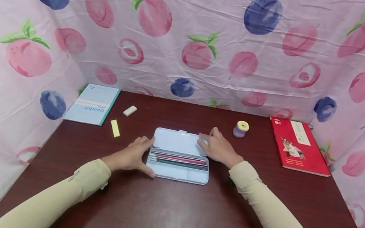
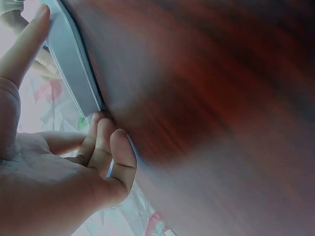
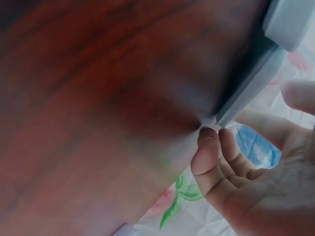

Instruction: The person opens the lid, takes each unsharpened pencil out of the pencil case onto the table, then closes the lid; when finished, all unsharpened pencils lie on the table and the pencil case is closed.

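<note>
As 2 hands (image 1: 130, 156) (image 1: 219, 148) flank it, the pencil case (image 1: 167, 171) lies open.

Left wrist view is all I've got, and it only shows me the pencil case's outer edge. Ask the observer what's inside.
Observer: Pencils lie in the rear section of the pencil case.
Operator: Where are the right hand's fingertips?
Observer: The right hand has fingertips at the right end of the open lid.
Operator: Anything at the table's far right?
Observer: Yes, a red book.
</note>
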A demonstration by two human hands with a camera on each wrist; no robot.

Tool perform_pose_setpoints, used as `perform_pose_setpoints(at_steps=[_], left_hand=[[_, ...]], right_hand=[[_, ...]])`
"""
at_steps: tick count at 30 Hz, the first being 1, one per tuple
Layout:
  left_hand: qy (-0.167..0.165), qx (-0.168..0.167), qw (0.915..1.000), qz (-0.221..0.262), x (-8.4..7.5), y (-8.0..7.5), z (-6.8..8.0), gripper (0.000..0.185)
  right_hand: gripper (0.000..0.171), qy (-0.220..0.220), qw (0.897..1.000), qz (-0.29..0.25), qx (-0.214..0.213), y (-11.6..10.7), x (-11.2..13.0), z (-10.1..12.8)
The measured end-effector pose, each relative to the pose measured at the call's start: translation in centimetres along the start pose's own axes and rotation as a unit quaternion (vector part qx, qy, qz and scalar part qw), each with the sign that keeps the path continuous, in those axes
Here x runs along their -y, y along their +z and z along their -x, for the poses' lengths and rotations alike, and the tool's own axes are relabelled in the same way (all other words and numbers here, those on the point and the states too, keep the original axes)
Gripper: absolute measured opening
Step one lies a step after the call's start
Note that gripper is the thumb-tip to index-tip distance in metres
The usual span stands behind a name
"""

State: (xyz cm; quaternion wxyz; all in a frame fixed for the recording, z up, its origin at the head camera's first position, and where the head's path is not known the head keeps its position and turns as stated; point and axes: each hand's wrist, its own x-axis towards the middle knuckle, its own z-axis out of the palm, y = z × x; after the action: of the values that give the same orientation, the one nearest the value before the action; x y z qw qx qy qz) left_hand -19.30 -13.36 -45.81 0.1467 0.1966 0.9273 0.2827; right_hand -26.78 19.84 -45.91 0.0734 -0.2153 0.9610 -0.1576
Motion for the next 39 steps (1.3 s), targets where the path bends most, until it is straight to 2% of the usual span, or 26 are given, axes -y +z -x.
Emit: perform_pose_setpoints(at_steps=[7, 12, 16, 18, 23, 26, 33, 39], left_hand=[[-0.007, 0.007, 0.9999, -0.004, -0.2, 0.0, 0.0, 0.136], [-0.009, 0.0, 0.9999, -0.006, -0.1, 0.3, 0.1, 0.137], [-0.003, -0.009, 0.9999, -0.007, 0.0, 0.5, 0.1, 0.137], [-0.002, -0.011, 0.9999, -0.003, 0.0, 0.5, 0.2, 0.137], [-0.001, -0.014, 0.9999, 0.003, -0.3, 0.2, 0.6, 0.136], [-0.001, -0.015, 0.9999, 0.001, -0.3, 0.2, 0.6, 0.136], [0.0, -0.016, 0.9999, 0.001, -0.4, 0.3, 0.6, 0.136], [-0.004, -0.015, 0.9999, 0.003, -0.3, 0.3, 0.6, 0.137]], right_hand=[[0.056, 0.003, 1.0, 0.005, -0.013, -0.2, 0.3, 0.8], [0.057, -0.012, 0.998, 0.002, -0.064, -0.3, 0.7, 2.0], [0.044, -0.035, 0.992, 0.0, -0.12, -0.5, 1.4, 3.2], [0.034, -0.044, 0.99, -0.006, -0.133, -0.7, 1.9, 3.9], [0.013, -0.064, 0.992, -0.036, -0.103, -1.2, 2.9, 5.4], [0.006, -0.075, 0.994, -0.03, -0.075, -1.1, 3.0, 5.9], [0.006, -0.074, 0.996, 0.009, -0.045, -0.7, 3.1, 6.2], [0.005, -0.071, 0.996, 0.021, -0.043, -0.3, 2.9, 5.9]])
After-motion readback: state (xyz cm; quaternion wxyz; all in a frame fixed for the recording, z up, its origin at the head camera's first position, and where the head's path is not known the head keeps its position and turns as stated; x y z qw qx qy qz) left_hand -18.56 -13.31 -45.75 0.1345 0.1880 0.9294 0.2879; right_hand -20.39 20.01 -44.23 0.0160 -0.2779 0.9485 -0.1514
